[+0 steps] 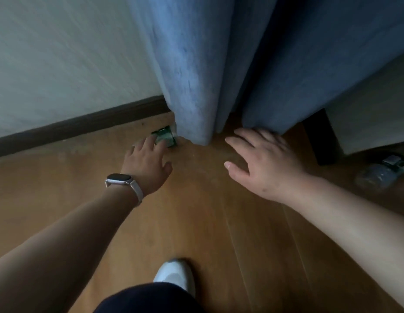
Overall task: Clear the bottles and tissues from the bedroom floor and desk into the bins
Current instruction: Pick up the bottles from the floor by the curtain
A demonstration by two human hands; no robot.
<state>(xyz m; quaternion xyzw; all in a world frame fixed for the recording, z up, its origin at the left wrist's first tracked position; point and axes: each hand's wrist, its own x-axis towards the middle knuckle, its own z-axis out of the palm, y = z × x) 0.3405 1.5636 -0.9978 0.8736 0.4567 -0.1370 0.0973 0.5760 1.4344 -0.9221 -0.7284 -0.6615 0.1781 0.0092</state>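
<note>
At the foot of the blue curtain (196, 75), where its hem meets the wooden floor (207, 222), a small green-labelled bottle (167, 137) lies on its side. It is pressed against the left fold of the cloth and sits a little out from the dark baseboard (79, 124) that runs along the white wall (60, 53).

The left hand (146, 163), with a watch (119, 178) on its wrist, reaches forward with its fingers stretched out. The fingertips lie on the near end of the bottle and the thumb is spread to the side. The fingers are not seen curling round the bottle.

The right hand (264, 163) is spread flat, palm down, with the fingers apart and holding nothing. Its fingertips are just beside the hem of the right-hand fold.

A bare strip of floor lies between the two hands and widens toward the person. Their white shoe (173, 274) stands on it near the bottom edge.

To the right, a dark furniture leg (320, 141) stands on the floor under a pale piece of furniture (372, 109) and closes off that side. A second bottle (381, 170), clear and blurred, lies on its side just beyond the leg by the right edge, well apart from both hands.

Bare boards lie left of the left arm up to the baseboard.
</note>
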